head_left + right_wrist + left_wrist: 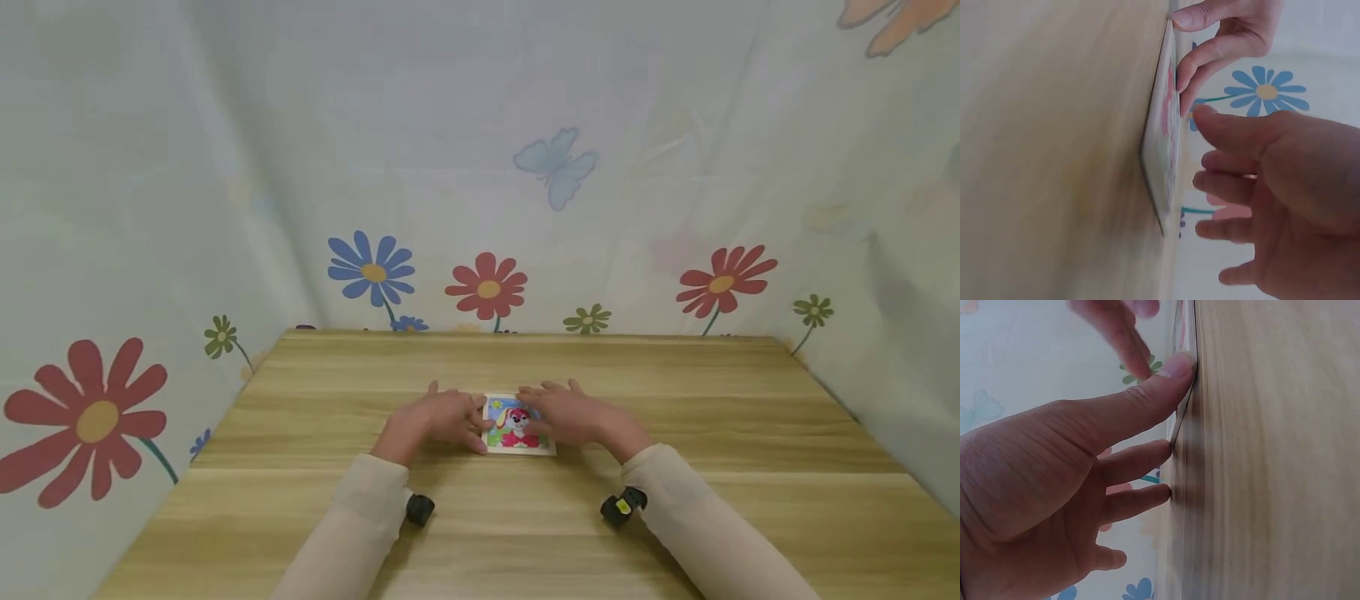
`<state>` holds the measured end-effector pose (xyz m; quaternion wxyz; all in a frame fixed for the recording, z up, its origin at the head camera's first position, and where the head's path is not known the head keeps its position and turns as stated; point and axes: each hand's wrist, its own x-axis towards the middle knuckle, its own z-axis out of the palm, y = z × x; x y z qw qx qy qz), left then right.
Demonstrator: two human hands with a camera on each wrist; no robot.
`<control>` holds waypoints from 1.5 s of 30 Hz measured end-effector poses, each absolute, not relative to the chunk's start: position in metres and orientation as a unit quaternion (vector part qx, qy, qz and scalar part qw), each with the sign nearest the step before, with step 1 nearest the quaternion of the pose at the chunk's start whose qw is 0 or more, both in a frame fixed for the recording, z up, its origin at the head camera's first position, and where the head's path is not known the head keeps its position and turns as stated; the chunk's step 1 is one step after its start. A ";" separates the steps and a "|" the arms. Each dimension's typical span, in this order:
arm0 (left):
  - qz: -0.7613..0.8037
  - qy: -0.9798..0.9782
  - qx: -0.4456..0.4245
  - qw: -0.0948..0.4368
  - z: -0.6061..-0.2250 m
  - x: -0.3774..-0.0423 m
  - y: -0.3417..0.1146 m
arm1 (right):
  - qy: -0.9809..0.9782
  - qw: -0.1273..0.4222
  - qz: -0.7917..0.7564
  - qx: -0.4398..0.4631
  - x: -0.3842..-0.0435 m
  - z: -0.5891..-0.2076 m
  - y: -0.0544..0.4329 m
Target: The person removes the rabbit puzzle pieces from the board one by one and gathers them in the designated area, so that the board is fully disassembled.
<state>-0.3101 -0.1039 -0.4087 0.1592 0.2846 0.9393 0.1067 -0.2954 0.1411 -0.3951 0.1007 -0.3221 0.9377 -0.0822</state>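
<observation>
A small square picture card [517,439] with a pale border and a cartoon dog with red ears lies on the wooden table. My left hand [450,417] grips its left side, thumb [1175,367] at the near corner and bent fingers farther along the edge. In the right wrist view, the card [1159,144] shows almost edge-on. Over the card's right part is my right hand [573,414], its fingers spread and loosely bent. A gap shows between the right thumb [1210,122] and the card in the right wrist view, so that hand holds nothing.
The wooden tabletop [510,533] stretches around both hands. Behind it and along both sides hangs a pale cloth [450,167] printed with flowers and butterflies. A dark band with a small device [618,508] sits at each wrist.
</observation>
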 end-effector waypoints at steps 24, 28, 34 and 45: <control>0.113 0.937 0.293 0.154 -0.407 -0.309 -0.101 | 0.895 0.099 -0.195 -0.389 -0.322 -0.403 0.111; 0.116 0.936 0.294 0.153 -0.407 -0.309 -0.102 | 0.900 0.083 -0.210 -0.374 -0.324 -0.400 0.103; 0.120 0.935 0.295 0.154 -0.407 -0.309 -0.104 | 0.900 0.104 -0.221 -0.361 -0.331 -0.402 0.094; 0.114 0.933 0.302 0.157 -0.407 -0.310 -0.105 | 0.913 0.101 -0.197 -0.341 -0.336 -0.409 0.091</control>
